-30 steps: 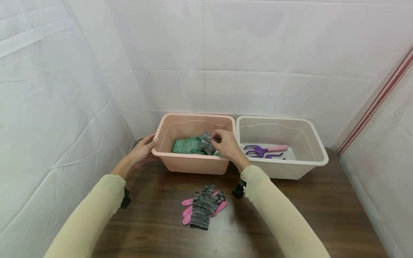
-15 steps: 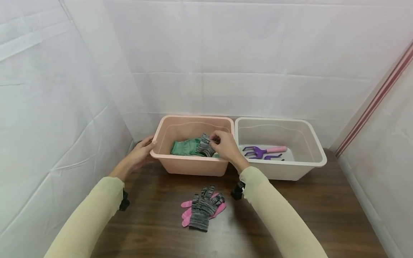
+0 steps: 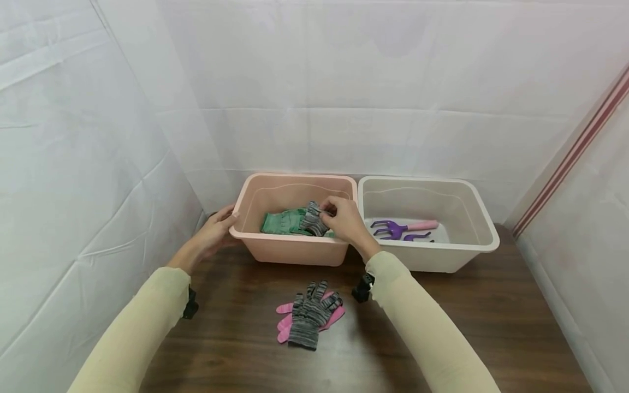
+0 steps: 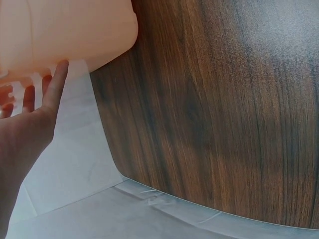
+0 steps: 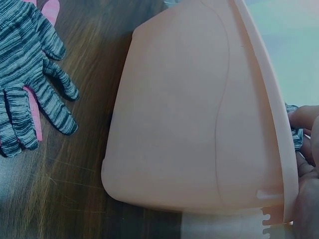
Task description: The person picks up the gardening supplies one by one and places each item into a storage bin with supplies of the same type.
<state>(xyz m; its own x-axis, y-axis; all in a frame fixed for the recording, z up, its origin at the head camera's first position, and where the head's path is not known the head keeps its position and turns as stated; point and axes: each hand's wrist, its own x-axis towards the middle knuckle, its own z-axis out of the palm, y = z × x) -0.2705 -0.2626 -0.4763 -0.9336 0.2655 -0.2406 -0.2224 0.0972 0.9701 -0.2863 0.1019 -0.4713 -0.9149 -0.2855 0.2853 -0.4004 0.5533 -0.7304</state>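
Note:
My right hand (image 3: pixel 344 218) reaches over the front rim of the peach bin (image 3: pixel 290 252). Thumb and fingertips pinch a grey striped knit glove (image 3: pixel 312 222) inside it. That glove lies over green gloves (image 3: pixel 282 222) on the bin's floor. In the right wrist view the bin wall hides most of the pinched glove (image 5: pixel 296 142). My left hand (image 3: pixel 216 229) is at the bin's left end, thumb by the rim. In the left wrist view the hand's (image 4: pixel 37 112) fingers extend against the outer wall, not curled round it.
Another grey striped glove (image 3: pixel 306 322) lies over a pink glove (image 3: pixel 285 308) on the brown wooden table (image 3: pixel 221 349). A white bin (image 3: pixel 427 256) stands right beside the peach one, with purple garden forks (image 3: pixel 393 230), one pink-handled. White sheeting (image 3: pixel 373 82) encloses the back and sides.
The whole view dips and comes back slightly with the head. Both hands keep their places at the bin, and the right hand still pinches the striped glove.

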